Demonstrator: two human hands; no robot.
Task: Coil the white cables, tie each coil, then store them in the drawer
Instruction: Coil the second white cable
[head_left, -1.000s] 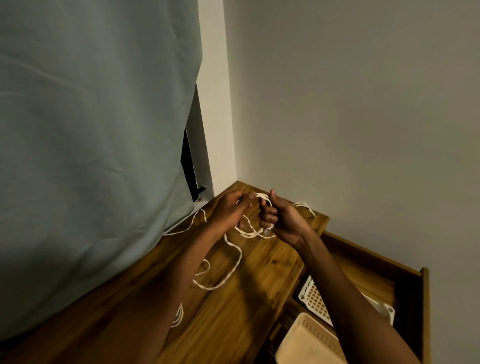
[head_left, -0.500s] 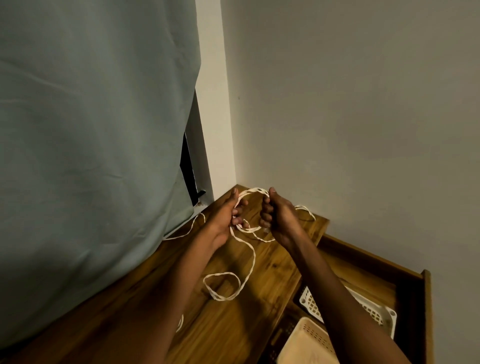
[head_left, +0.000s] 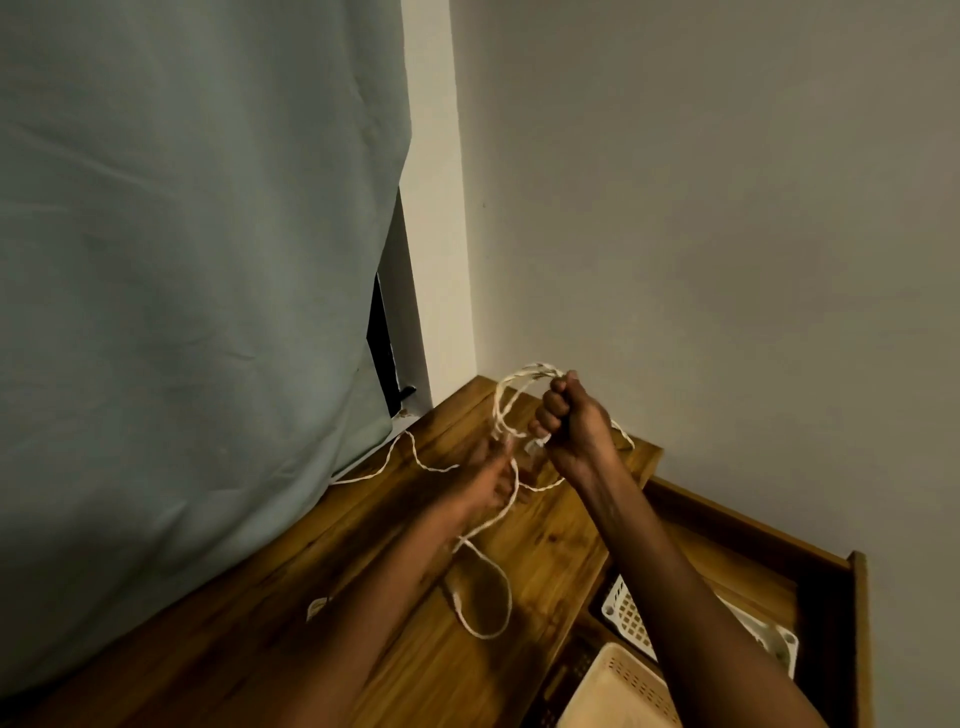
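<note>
My right hand (head_left: 569, 423) is raised over the far corner of the wooden cabinet top (head_left: 545, 540) and grips a coil of white cable (head_left: 511, 387), whose loops arch up and to the left of the fist. Lower and to the left, my left hand (head_left: 491, 475) is blurred and holds the loose strand that runs down from the coil. That strand ends in a slack loop (head_left: 485, 597) lying on the wood. Another length of white cable (head_left: 410, 460) trails left toward the curtain.
A grey-green curtain (head_left: 197, 291) hangs along the left side. An open wooden drawer (head_left: 826, 618) at lower right holds a white perforated basket (head_left: 628, 618) and a beige basket (head_left: 618, 691). Plain walls meet behind the cabinet corner.
My right hand has lifted with the coil. My left hand has dropped down and left along the strand, and the slack loop on the wood has shifted nearer.
</note>
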